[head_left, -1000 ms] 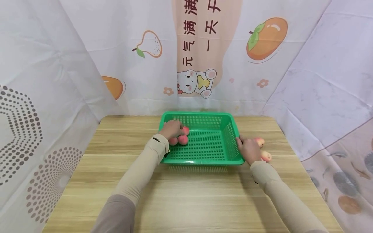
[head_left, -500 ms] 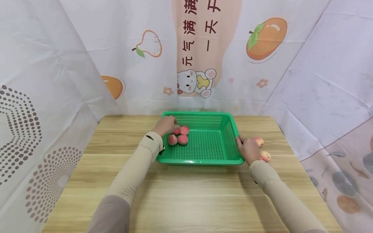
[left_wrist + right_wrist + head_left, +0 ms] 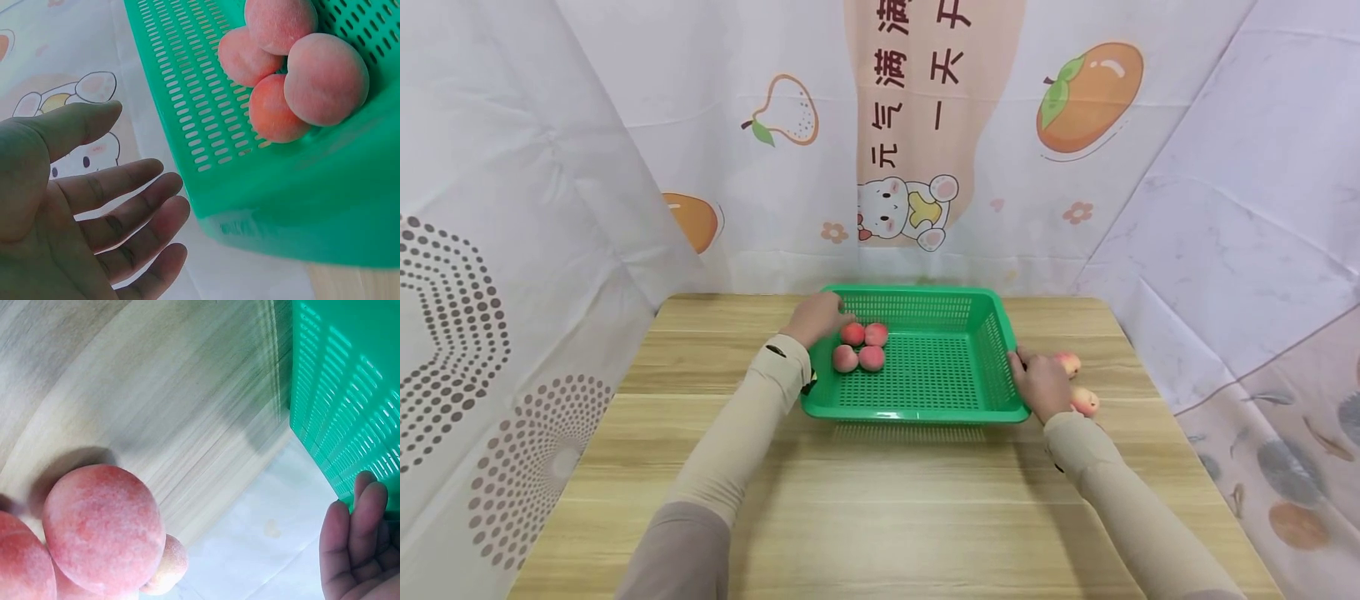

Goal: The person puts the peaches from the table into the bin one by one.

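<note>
A green plastic basket (image 3: 925,416) stands on the table with several red peaches (image 3: 872,358) grouped in its left end. Over its back left corner is my left hand (image 3: 815,317), holding nothing; the left wrist view shows its fingers (image 3: 134,209) spread and relaxed, beside the basket wall (image 3: 187,119) and apart from the peaches (image 3: 326,79). My right hand (image 3: 1043,385) grips the basket's right rim, with fingertips (image 3: 369,506) against the slotted wall in the right wrist view. More peaches (image 3: 1084,401) lie on the table just right of that hand, partly hidden by it.
The wooden table (image 3: 865,517) ends at the back against a printed cloth (image 3: 790,208). Cloth also hangs along the left and right sides. Several peaches (image 3: 103,528) sit close together beside the right wrist.
My left hand has drawn back left from over the peaches to the basket's left rim, uncovering the back left peach. My right hand stays on the right rim.
</note>
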`<control>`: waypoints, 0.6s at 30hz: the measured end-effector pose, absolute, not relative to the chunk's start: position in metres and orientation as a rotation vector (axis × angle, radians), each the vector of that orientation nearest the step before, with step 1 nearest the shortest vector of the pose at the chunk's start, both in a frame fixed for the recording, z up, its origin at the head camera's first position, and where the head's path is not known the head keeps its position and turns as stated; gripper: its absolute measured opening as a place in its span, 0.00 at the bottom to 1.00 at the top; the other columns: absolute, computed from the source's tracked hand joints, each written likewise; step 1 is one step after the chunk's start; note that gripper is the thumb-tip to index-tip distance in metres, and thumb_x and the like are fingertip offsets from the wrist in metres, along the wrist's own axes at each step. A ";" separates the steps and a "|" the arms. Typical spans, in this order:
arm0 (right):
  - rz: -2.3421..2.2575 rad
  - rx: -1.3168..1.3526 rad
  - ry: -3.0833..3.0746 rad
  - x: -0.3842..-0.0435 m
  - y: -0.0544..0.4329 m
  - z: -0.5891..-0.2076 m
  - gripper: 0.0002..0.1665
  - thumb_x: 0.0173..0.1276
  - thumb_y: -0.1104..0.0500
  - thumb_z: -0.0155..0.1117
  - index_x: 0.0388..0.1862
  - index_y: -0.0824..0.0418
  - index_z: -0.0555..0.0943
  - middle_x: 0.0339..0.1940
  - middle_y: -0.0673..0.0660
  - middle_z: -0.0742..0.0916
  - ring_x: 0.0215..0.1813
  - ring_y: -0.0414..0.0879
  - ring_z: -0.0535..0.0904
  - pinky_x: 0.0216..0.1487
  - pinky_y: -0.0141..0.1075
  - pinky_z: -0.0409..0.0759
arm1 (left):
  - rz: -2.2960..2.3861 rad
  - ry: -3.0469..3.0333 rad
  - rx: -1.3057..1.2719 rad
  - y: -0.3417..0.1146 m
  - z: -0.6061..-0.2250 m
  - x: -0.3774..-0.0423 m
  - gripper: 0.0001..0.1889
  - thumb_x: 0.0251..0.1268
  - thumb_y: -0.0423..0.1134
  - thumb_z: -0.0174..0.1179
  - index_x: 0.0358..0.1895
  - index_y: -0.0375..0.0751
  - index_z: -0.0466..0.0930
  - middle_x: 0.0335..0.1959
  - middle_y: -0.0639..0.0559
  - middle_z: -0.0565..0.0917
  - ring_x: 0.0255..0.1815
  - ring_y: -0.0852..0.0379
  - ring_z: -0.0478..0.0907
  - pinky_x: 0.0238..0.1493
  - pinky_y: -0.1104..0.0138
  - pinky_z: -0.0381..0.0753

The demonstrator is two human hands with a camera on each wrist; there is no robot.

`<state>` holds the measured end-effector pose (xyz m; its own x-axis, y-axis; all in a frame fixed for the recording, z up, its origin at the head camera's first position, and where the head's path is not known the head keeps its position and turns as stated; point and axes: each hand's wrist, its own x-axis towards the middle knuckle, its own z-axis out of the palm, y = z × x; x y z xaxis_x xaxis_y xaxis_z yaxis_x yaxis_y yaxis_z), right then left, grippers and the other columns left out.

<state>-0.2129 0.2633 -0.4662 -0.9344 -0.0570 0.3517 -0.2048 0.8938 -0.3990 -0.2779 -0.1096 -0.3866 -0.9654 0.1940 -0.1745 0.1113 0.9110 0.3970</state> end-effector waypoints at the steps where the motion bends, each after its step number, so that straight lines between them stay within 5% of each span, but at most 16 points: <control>1: 0.630 0.190 -2.731 -0.213 0.263 -0.466 0.20 0.74 0.56 0.56 0.20 0.60 0.72 0.13 0.60 0.77 0.20 0.54 0.73 0.29 0.50 0.75 | 0.576 2.863 0.225 -0.111 -0.386 -0.278 0.26 0.70 0.51 0.55 0.60 0.34 0.77 0.61 0.41 0.80 0.61 0.44 0.77 0.61 0.53 0.76; 11: 0.638 0.167 -2.777 -0.213 0.265 -0.466 0.18 0.75 0.55 0.54 0.25 0.62 0.75 0.15 0.61 0.78 0.22 0.56 0.75 0.31 0.51 0.75 | 0.538 2.873 0.200 -0.127 -0.384 -0.277 0.27 0.72 0.50 0.54 0.62 0.31 0.75 0.63 0.38 0.78 0.63 0.42 0.76 0.61 0.52 0.77; 18: 0.643 0.169 -2.777 -0.212 0.265 -0.466 0.16 0.75 0.55 0.54 0.38 0.66 0.82 0.28 0.69 0.86 0.30 0.63 0.83 0.37 0.56 0.79 | 0.556 2.872 0.171 -0.137 -0.388 -0.278 0.27 0.72 0.49 0.54 0.62 0.29 0.75 0.63 0.36 0.77 0.63 0.40 0.76 0.61 0.51 0.76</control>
<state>-0.2125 0.2650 -0.4656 -0.9526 -0.0493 0.3003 -0.1763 0.8938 -0.4123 -0.2779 -0.1372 -0.3881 -0.9710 0.1530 -0.1839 0.0733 0.9220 0.3802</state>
